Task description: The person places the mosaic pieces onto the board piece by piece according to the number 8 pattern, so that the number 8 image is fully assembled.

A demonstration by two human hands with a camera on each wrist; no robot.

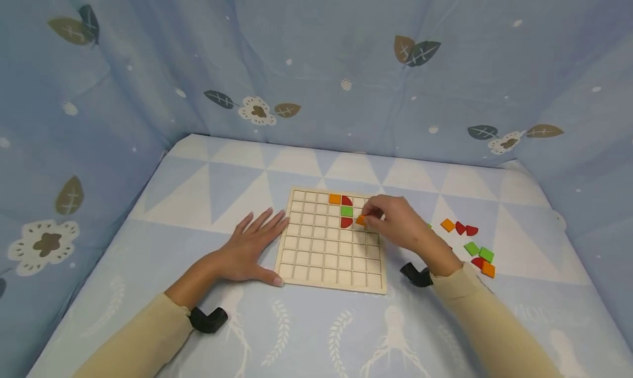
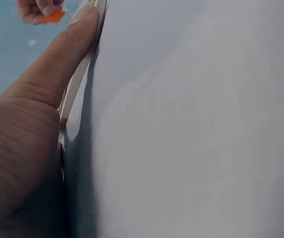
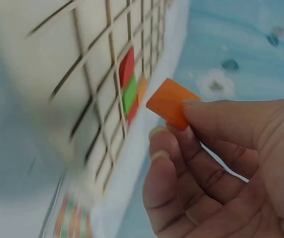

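A wooden grid board with square cells lies on the table. My left hand is spread flat at its left side, fingers straight, with fingertips and thumb at the board's edge. My right hand pinches an orange square tile between thumb and fingers, over the right part of the board. In the upper cells sit an orange square, a red quarter-round tile, a green square below it, and another red quarter-round tile below that.
Right of the board lie several loose tiles: an orange square, red quarter-rounds, green squares and another orange square. A patterned cloth covers the table. Blue curtains hang behind and at the sides.
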